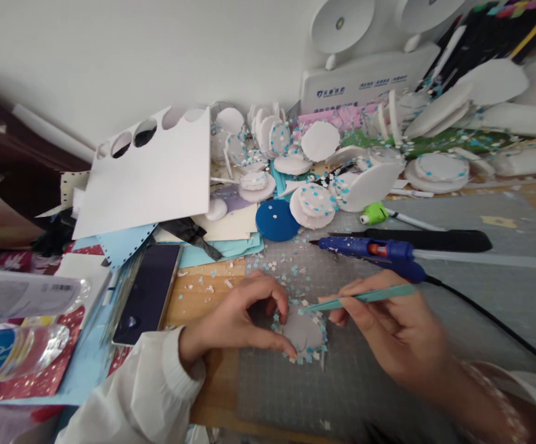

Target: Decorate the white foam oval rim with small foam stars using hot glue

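A clear round disc (302, 333), edged with small blue and white flower-shaped pieces, lies on the grey cutting mat (277, 394). My left hand (253, 314) grips the disc at its left side, thumb at the near edge and fingers at the far edge. Between the thumb and fingers of my right hand (388, 327) is a pair of teal tweezers (369, 296). Their tips touch or hover just over the far rim of the disc; I cannot tell whether they pinch a piece. Loose flower-shaped pieces (295, 269) are scattered beyond the disc.
A blue glue gun (369, 248) with a black cord lies beyond my right hand. Behind it are several white foam discs (321, 140) and a blue lid (277, 220). A phone (150, 293), a white board with holes (156, 179) and a plastic bottle (22, 354) are on the left.
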### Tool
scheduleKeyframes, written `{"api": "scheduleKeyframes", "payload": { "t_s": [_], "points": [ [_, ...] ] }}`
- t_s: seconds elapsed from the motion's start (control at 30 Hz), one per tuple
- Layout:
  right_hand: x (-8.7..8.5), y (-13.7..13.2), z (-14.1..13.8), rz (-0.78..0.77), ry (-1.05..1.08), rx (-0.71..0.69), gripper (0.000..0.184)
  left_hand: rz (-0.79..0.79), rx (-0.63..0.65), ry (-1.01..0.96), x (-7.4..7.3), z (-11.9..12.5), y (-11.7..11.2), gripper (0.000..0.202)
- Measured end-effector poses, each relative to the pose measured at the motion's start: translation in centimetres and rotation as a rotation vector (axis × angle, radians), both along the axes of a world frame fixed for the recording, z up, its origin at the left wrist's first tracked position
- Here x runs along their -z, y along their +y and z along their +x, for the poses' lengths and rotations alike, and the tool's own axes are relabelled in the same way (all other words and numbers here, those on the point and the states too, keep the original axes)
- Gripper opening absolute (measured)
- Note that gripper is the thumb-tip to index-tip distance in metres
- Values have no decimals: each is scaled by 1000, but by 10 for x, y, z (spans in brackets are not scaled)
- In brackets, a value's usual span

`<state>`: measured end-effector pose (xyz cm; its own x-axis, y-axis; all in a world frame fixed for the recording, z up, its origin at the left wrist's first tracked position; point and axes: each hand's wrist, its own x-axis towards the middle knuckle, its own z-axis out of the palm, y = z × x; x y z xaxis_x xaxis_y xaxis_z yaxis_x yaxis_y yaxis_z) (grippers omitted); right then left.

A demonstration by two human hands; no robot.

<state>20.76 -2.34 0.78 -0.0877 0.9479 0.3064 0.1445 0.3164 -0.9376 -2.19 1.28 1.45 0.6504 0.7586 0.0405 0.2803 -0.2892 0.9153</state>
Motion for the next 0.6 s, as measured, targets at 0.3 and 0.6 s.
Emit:
{"api": "scheduleKeyframes", "payload": {
  "t_s": [0.3, 0.6],
  "points": [
    [-4, 2, -2, 7, 23, 9, 6, 68, 24, -44, 5, -1, 2, 34],
    [-2, 2, -2, -35, 59, -4, 3, 130, 63, -80, 0, 2, 4, 28]
  ]
}}
